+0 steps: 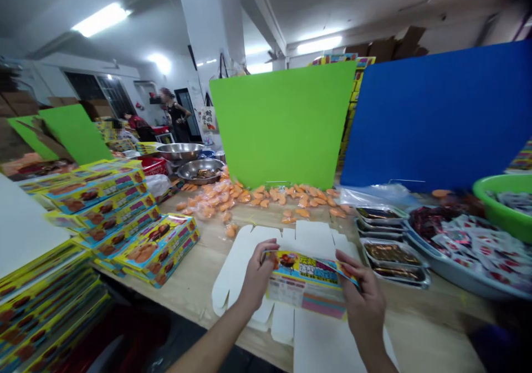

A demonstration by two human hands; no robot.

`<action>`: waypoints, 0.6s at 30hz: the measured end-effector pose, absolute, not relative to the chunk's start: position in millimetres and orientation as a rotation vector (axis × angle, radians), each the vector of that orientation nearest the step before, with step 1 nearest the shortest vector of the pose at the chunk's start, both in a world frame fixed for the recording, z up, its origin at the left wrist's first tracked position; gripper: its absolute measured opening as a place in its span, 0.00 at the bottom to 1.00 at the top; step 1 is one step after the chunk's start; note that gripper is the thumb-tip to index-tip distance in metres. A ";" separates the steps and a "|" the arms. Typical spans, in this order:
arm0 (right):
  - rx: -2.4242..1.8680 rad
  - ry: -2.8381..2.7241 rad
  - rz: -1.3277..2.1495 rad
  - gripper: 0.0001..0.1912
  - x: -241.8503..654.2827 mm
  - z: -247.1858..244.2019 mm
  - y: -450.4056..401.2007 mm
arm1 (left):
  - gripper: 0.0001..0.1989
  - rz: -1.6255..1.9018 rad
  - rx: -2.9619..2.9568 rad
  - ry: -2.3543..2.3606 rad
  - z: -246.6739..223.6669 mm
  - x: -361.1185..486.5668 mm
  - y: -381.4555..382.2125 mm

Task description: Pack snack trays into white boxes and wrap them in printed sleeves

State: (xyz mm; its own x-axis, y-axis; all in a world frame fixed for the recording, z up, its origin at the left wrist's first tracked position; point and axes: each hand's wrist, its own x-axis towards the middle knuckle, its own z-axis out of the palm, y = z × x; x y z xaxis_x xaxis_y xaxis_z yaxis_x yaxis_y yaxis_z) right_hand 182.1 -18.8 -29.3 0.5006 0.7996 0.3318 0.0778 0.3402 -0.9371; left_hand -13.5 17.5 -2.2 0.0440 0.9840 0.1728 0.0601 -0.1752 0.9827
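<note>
Yellow and blue, the box (307, 276) is over the white card (316, 342) on the table (440, 323). The left hand (258, 270) and right hand (364, 292) hold its ends in their fingers (266, 246); squeezing too hard could bend it.

The long, thin box (305, 276) lies sideways between the left hand (260, 270) and the right hand (366, 292), pinched at both ends. One side is yellow and blue with big letters and brown food. The paler side has small, blurry words and a pinkish patch. Under it, plain white cards (239, 254) with cut flaps lie flat on the tabletop (203, 276).
</note>
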 end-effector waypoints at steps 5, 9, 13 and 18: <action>-1.090 -0.945 0.598 0.05 179.9 -30.8 -20.2 | 0.04 1.436 1.232 1.065 -13.8 -5.5 16.2; -1.046 -1.185 0.543 0.04 192.6 -29.3 -23.0 | 0.04 1.495 1.191 0.999 -19.2 -6.3 14.5; -1.048 -1.729 0.433 0.18 225.3 -23.2 -26.3 | 0.05 1.405 1.355 0.892 -21.7 -19.3 16.9; -1.021 -1.976 0.410 0.20 248.8 -25.0 -24.7 | 0.14 1.275 1.759 0.612 -29.5 -44.9 31.4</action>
